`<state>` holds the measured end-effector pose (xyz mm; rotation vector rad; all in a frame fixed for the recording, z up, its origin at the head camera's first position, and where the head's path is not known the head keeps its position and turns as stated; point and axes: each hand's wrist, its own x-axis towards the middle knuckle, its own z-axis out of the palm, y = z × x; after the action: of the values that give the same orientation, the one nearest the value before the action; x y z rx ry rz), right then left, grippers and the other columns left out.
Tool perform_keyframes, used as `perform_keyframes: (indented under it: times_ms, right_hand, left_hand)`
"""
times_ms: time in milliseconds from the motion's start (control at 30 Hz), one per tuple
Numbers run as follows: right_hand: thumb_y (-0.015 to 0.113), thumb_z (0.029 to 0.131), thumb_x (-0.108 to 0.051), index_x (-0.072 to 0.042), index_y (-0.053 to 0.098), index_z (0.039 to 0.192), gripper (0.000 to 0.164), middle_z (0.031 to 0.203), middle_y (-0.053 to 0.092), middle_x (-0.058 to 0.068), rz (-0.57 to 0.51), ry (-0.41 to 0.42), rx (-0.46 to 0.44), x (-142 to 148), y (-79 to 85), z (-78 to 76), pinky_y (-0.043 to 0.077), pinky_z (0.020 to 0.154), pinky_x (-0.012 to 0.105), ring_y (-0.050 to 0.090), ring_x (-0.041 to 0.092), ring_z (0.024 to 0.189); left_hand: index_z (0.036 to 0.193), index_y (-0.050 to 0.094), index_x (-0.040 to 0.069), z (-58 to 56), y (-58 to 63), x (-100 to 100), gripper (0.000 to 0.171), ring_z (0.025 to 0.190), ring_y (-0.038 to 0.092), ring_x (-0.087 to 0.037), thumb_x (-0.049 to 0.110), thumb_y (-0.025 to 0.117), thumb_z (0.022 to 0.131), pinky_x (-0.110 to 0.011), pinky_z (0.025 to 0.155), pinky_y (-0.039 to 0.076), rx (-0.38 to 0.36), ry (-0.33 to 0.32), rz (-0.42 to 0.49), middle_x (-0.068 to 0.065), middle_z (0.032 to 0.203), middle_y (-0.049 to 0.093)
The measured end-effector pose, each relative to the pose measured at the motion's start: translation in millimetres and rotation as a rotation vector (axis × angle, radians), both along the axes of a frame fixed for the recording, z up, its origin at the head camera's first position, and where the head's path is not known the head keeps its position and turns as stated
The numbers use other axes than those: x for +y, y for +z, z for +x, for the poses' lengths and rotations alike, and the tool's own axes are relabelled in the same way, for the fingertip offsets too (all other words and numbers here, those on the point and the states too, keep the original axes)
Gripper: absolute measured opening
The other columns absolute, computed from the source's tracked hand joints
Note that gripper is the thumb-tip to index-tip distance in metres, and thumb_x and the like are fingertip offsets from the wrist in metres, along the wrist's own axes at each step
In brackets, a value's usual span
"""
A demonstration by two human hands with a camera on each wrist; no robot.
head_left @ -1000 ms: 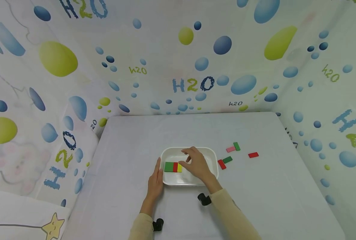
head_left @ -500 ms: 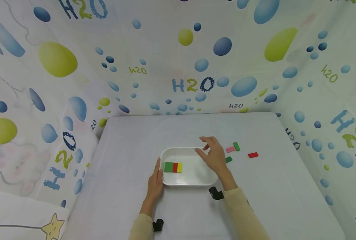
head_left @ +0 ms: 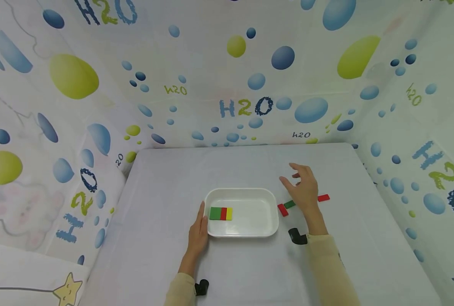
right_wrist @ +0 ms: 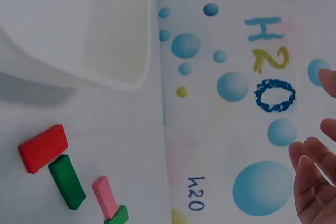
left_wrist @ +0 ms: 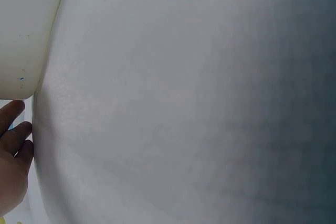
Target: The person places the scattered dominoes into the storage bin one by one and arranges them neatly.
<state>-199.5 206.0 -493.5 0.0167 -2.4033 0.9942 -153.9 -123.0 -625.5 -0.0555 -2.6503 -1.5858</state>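
1. White tray sits in the lower middle of the head view; a row of green, red and yellow blocks lies inside, toward its left end.
2. Left hand touches the tray's left rim, fingers extended.
3. Right hand, right of centre, has thumb and fingers spread apart.
4. Lower left of the right wrist view shows a red block, dark green block and pink block.

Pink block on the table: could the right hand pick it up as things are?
Probably yes. The right hand is empty and near the blocks, and nothing lies on top of the pink block, though a green block seems to touch one end.
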Motion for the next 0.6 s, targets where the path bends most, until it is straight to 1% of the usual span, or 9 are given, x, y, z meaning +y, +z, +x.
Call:
perform_keyframes:
  times_ms: [200, 300, 467, 600]
  right_hand:
    - [0.078, 0.083, -0.017, -0.003, 0.059, 0.129, 0.051, 0.125, 0.058, 0.021, -0.034, -0.086, -0.046, 25.2, -1.7, -1.5, 0.056, 0.078, 0.051, 0.063, 0.037, 0.098]
    - [0.077, 0.085, -0.018, -0.003, 0.058, 0.13, 0.051, 0.127, 0.057, 0.021, -0.033, -0.136, -0.084, 36.7, -6.1, -2.7, 0.054, 0.082, 0.052, 0.062, 0.038, 0.1]
    - [0.074, 0.088, -0.023, -0.006, 0.053, 0.137, 0.056, 0.133, 0.053, 0.02, -0.03, -0.215, -0.192, 55.0, -15.2, -4.6, 0.051, 0.087, 0.052, 0.059, 0.038, 0.107]
    - [0.072, 0.089, -0.027, -0.007, 0.048, 0.142, 0.062, 0.137, 0.05, 0.022, -0.02, -0.249, -0.272, 66.5, -19.9, -4.8, 0.05, 0.088, 0.053, 0.057, 0.038, 0.11]
  left_hand:
    - [0.157, 0.025, 0.019, -0.2, 1.1, 0.2, 0.051, 0.142, 0.036, -0.035, 0.029, 0.031, 0.107, -0.053, 0.116, 0.031, -0.009, 0.003, 0.003, -0.011, 0.157, 0.034]
    - [0.156, 0.025, 0.019, -0.1, 1.0, 0.5, 0.05, 0.142, 0.036, -0.035, 0.029, 0.031, 0.108, -0.053, 0.116, 0.031, -0.007, 0.007, 0.005, -0.011, 0.157, 0.034]
    - [0.157, 0.025, 0.019, 0.5, -1.5, 0.5, 0.05, 0.143, 0.035, -0.035, 0.031, 0.031, 0.108, -0.053, 0.116, 0.03, -0.001, 0.008, 0.002, -0.011, 0.157, 0.034]
    - [0.156, 0.025, 0.019, -0.2, -3.1, 0.3, 0.05, 0.143, 0.035, -0.035, 0.031, 0.03, 0.108, -0.053, 0.116, 0.03, 0.003, 0.012, 0.0, -0.011, 0.157, 0.034]
